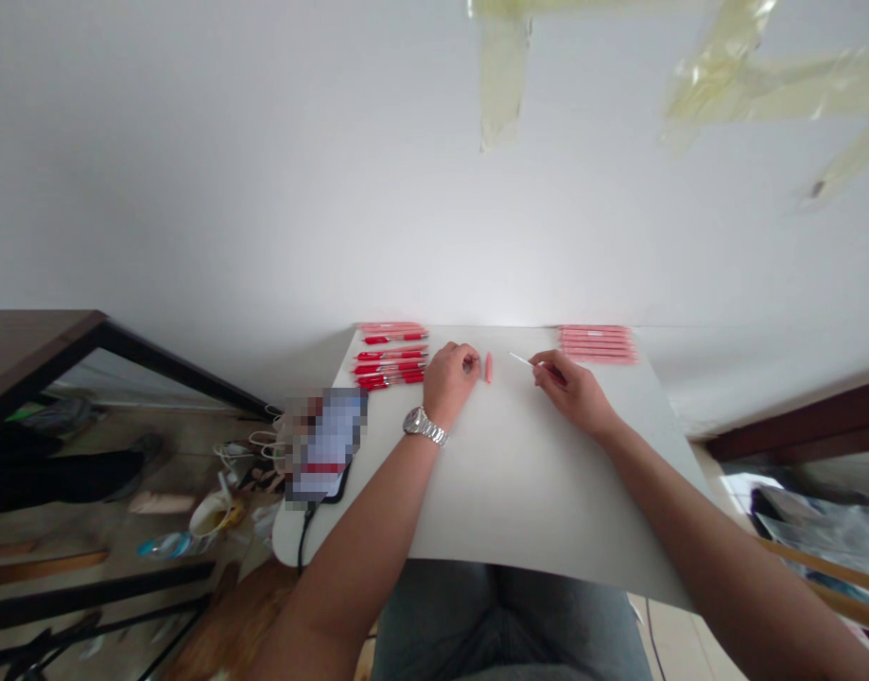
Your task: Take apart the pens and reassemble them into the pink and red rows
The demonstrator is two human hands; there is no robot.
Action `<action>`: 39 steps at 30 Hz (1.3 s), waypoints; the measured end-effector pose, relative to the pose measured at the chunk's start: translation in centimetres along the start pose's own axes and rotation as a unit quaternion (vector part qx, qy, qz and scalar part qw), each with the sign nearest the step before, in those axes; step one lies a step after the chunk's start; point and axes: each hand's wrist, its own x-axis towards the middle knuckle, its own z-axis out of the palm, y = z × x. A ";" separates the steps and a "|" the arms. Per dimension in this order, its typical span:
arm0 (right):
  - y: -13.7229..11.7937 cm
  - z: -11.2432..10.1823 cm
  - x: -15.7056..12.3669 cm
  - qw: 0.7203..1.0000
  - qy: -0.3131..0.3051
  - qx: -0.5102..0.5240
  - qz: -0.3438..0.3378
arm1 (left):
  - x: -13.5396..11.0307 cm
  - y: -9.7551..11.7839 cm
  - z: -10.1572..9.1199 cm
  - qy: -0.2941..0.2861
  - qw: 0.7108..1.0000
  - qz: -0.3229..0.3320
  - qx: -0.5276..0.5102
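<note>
My right hand (pixel 567 386) is closed around a thin white pen refill (pixel 522 359), its tip pointing left. The fingertips of my left hand (pixel 451 380) are pinched together; what they hold, if anything, is too small to make out. Just right of those fingers a short pink pen barrel piece (pixel 489 368) lies on the white table (pixel 519 482), apart from both hands. Several red click pens (pixel 392 367) lie in a row to the left of my left hand. Beyond my right hand, at the back right, rests a row of pink pens (pixel 599 344).
More pink pens (pixel 391 327) lie at the back left against the wall (pixel 420 189). A phone (pixel 331 449) with a cable sits on the table's left edge. Left of the table stands a dark-framed desk (pixel 108 326), with clutter on the floor below.
</note>
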 end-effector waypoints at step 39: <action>-0.3 0.0 -0.1 0.999 -0.004 0.044 -0.029 | -0.6 2.0 1.0 -0.081 0.910 0.021 -0.405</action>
